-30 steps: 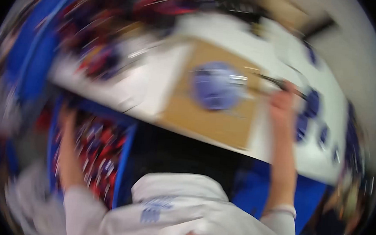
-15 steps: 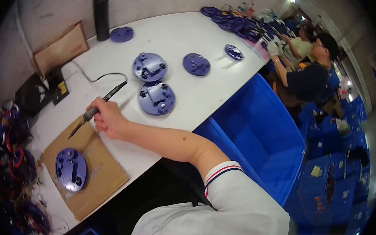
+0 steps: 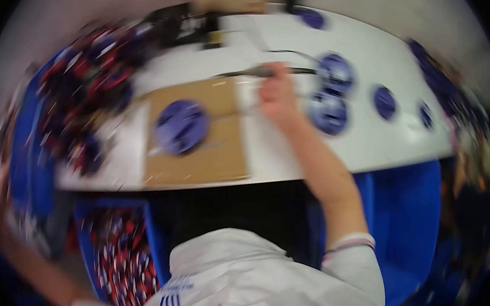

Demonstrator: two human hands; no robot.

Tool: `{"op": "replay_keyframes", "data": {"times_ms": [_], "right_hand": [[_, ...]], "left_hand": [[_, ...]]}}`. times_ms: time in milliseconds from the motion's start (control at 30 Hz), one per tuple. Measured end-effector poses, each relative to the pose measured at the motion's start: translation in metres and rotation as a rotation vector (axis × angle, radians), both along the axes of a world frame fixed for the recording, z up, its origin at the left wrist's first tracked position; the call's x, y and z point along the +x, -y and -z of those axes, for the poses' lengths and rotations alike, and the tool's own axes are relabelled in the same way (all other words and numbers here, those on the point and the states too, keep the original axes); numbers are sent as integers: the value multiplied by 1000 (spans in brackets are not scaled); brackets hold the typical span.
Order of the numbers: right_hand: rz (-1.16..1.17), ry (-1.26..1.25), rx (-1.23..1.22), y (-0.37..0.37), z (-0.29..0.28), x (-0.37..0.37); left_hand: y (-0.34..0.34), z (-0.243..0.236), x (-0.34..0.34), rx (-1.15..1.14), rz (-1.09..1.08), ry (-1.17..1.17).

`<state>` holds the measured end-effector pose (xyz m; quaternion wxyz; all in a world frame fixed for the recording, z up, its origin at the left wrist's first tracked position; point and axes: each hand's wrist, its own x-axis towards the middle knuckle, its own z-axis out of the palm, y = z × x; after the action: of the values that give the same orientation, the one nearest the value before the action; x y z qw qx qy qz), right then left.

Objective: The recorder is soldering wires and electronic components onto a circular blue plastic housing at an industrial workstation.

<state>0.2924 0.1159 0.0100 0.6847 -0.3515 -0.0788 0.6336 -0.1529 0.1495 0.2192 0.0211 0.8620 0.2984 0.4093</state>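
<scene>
My right hand (image 3: 277, 95) is closed around the handle of a soldering iron (image 3: 258, 72). The iron lies across my grip with its tip pointing left, just past the far edge of a cardboard sheet (image 3: 215, 162). On that sheet rests a round purple disc-shaped housing (image 3: 182, 127) with dark parts on it. Two similar purple housings (image 3: 330, 112) sit close together to the right of my hand. At the lower left my left forearm (image 3: 40, 272) reaches outward; its hand is lost in blur and darkness near the rim.
Tangled red, blue and dark parts (image 3: 91, 92) are heaped on the table's left side. Below stands a blue bin (image 3: 154, 243) of red and dark pieces; another blue bin (image 3: 403, 223) is at right. More purple discs (image 3: 385, 102) lie farther right. A black stand (image 3: 211, 32) is at the back.
The view has swung left, blurring the picture and bringing the left-hand heap and bin into sight. My left forearm has appeared. My right hand still holds the soldering iron, now nearly level.
</scene>
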Motion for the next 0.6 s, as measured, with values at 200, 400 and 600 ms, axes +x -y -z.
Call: {"op": "replay_keyframes", "data": {"times_ms": [200, 400, 600], "right_hand": [[-24, -10, 153, 10, -20, -15], [6, -40, 205, 9, -13, 3], [3, -28, 195, 11, -26, -2]], "left_hand": [[85, -65, -16, -36, -548, 275], [56, 12, 47, -307, -391, 592], [69, 103, 31, -185, -687, -23]]}}
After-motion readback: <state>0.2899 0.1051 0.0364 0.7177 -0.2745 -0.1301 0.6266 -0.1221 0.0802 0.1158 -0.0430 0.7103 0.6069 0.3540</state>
